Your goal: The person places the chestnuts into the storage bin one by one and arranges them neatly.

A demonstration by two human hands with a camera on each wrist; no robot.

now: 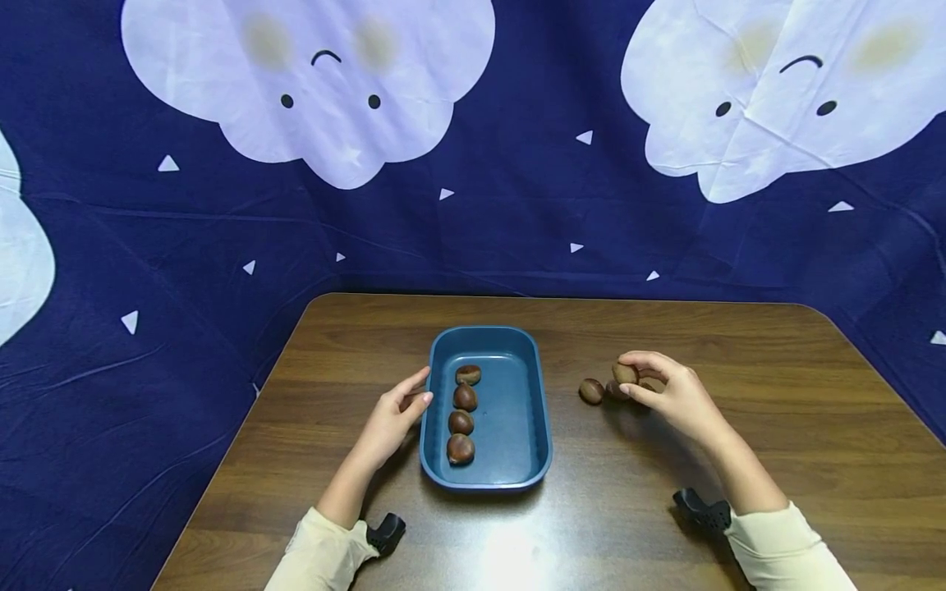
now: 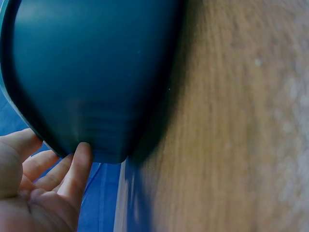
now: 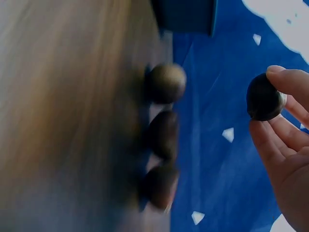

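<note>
A blue rectangular tray [image 1: 543,410] stands on the table, with several brown chestnuts [image 1: 461,423] in a column along its left inner side. My left hand [image 1: 388,423] holds the tray's left edge, thumb at the rim and fingers against the outer wall [image 2: 96,87]. To the right of the tray, my right hand [image 1: 676,398] pinches a chestnut [image 3: 264,99] between thumb and fingers, raised above the table. Below and beside that hand, three more chestnuts [image 3: 163,135] lie in a row on the wood; in the head view the hand partly covers them.
The brown wooden table [image 1: 355,328] has rounded far corners. Behind it hangs a dark blue cloth [image 1: 517,222] printed with white clouds and small triangles. A black wrist device [image 1: 386,533] sits at the left cuff and another [image 1: 702,510] at the right cuff.
</note>
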